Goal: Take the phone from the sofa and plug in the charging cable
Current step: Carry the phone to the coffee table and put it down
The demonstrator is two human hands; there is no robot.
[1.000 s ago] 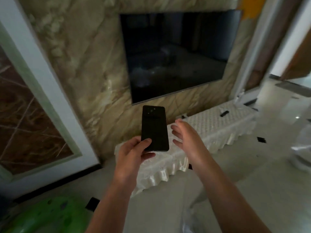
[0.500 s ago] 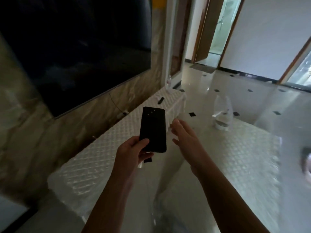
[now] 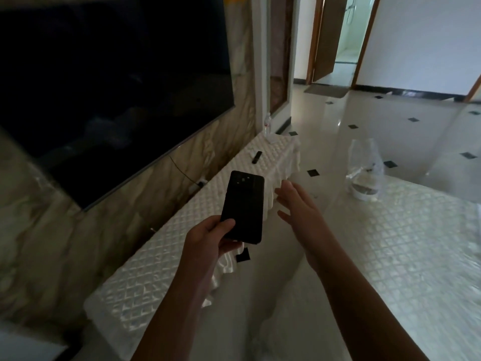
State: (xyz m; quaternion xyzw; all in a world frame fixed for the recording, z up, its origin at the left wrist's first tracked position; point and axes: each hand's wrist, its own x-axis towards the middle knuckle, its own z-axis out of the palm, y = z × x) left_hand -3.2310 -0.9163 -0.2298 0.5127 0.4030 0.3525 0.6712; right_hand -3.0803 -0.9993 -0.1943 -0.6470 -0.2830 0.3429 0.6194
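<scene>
My left hand [image 3: 210,238] grips the lower end of a black phone [image 3: 244,204], held upright with its camera side towards me. My right hand [image 3: 299,204] hovers just right of the phone, fingers spread and holding nothing. Both are over the front edge of a long low cabinet draped in a white quilted cloth [image 3: 166,256]. A thin dark cable [image 3: 179,170] hangs down the marble wall under the TV to a white plug or socket [image 3: 199,184] at the back of the cabinet. The sofa is out of view.
A large dark TV [image 3: 104,87] hangs on the wall at left. A black remote [image 3: 257,156] and a small bottle [image 3: 268,126] lie further along the cabinet. A clear glass vase [image 3: 364,173] stands on a white-covered table [image 3: 416,243] at right. Glossy tiled floor leads to open doorways.
The view has swung right and nearer along the cabinet, bringing the table, vase and doorways into sight. Both hands keep the same pose, the left still holding the phone.
</scene>
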